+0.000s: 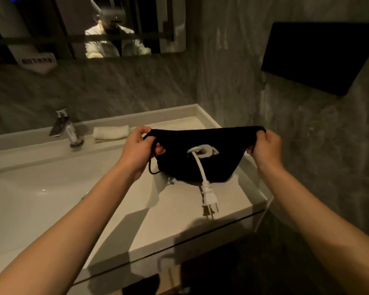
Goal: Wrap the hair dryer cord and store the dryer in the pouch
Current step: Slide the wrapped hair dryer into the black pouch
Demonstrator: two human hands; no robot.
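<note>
A black drawstring pouch [217, 143] hangs just above the white counter [179, 211], its mouth pulled wide. My left hand [136, 150] grips the pouch's left top edge and my right hand [266, 147] grips the right one. Inside the small opening a bit of the white hair dryer [207, 151] shows; most of it is hidden by the fabric. A white cord [200, 167] comes out of the opening and hangs down the front. Its plug [209, 199] dangles near the counter surface. A loop of black drawstring [152, 169] hangs under my left hand.
A chrome faucet [67, 128] stands behind the white sink basin [30, 192] on the left. A folded white towel [111, 133] lies at the back ledge. Grey wall and a black panel [320, 56] are to the right; a mirror [83, 28] hangs above.
</note>
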